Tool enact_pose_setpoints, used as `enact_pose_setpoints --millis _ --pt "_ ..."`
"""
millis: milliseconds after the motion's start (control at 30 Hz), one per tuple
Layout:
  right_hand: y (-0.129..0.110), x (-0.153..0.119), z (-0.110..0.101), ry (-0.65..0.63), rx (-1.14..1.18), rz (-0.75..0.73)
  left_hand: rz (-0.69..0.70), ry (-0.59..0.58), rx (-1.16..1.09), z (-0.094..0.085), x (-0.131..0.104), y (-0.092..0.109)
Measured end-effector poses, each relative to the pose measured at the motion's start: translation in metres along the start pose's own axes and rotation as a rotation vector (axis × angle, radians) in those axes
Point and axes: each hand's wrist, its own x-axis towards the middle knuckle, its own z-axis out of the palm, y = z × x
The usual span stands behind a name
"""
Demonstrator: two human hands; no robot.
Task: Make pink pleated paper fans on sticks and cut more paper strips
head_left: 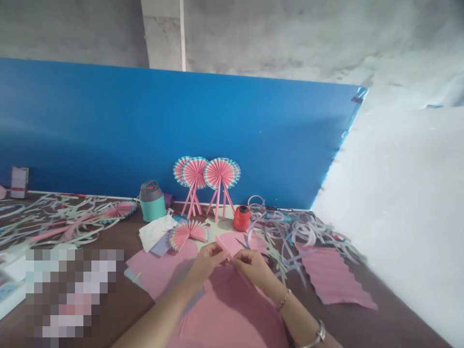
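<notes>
Between my two hands is a narrow folded strip of pink paper (224, 245), slanting from upper left to lower right. My left hand (209, 261) pinches it near its upper end. My right hand (253, 265) grips it lower down, fingertips close to those of the left. Below both hands lie large pink paper sheets (232, 309). Just beyond them rests a half-open pleated paper fan (186, 235) with a pale edge. A pair of scissors (245, 240) lies partly hidden behind my right hand.
Round pink paper fans (220, 173) lean on the blue panel (203, 116). A red thread spool (241, 218) and a teal jug (152, 203) stand at the back. Paper strips pile up left (83, 217) and right (304, 229). A creased pink sheet (337, 275) lies at right.
</notes>
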Motion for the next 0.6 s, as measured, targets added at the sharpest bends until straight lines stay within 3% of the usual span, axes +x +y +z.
enact_pose_setpoints --millis 200,467,600 --pt "-0.004 0.000 -0.012 -0.052 -0.047 0.041 -0.150 0.182 0.065 -0.006 0.001 0.002" --pt "0.005 0.001 -0.024 -0.061 -0.122 0.097 -0.093 0.232 -0.152 -0.015 0.008 0.000" --pt "0.005 0.003 -0.038 -0.122 -0.094 0.108 -0.044 0.317 -0.252 -0.030 0.017 -0.006"
